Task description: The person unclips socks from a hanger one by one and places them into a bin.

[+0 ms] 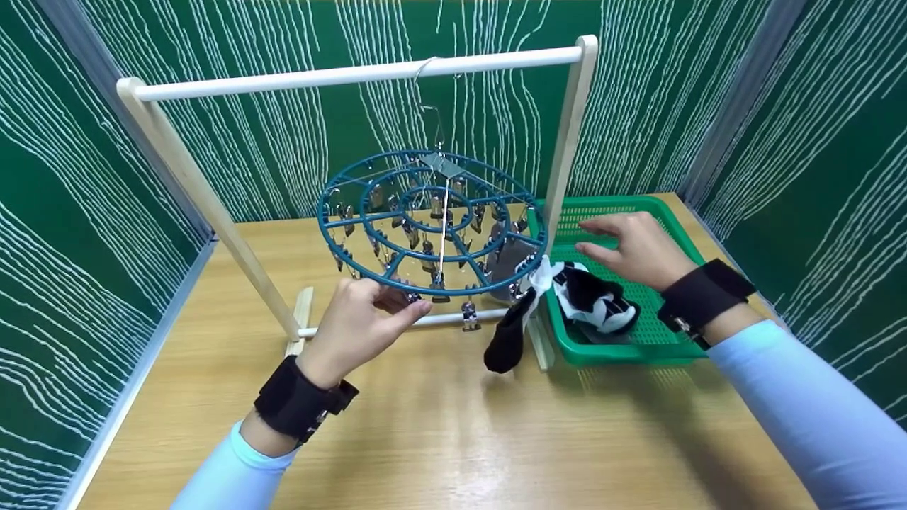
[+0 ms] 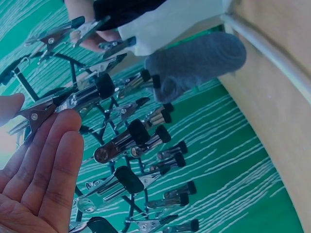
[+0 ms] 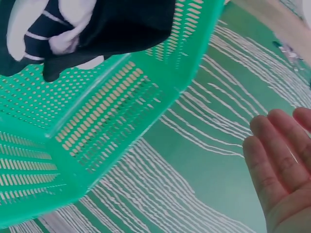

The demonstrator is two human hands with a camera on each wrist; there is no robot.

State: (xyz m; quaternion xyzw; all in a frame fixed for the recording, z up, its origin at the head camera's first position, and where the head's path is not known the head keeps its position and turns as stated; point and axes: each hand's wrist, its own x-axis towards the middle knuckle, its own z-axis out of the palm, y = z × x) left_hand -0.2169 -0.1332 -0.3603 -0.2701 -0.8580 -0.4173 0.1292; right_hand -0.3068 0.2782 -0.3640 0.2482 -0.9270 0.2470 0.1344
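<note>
A teal round clip hanger (image 1: 453, 290) hangs from the white rod of a wooden rack (image 1: 354, 73). My left hand (image 1: 400, 301) touches its front rim; in the left wrist view its straight fingers (image 2: 58, 145) lie against a metal clip (image 2: 41, 111). A black and white sock (image 1: 509, 340) hangs from a clip at the hanger's right side, with a grey sock (image 1: 504, 265) (image 2: 199, 60) behind it. My right hand (image 1: 623, 244) (image 3: 282, 160) hovers with spread fingers over a green basket (image 1: 623, 352) (image 3: 112, 131). The basket holds black and white socks (image 1: 595, 301) (image 3: 87, 24).
The rack and basket stand on a wooden table (image 1: 439, 432). Green patterned walls enclose it on the left, back and right. The rack's right post (image 1: 567, 156) stands just left of the basket. Bare tabletop lies in front of the rack.
</note>
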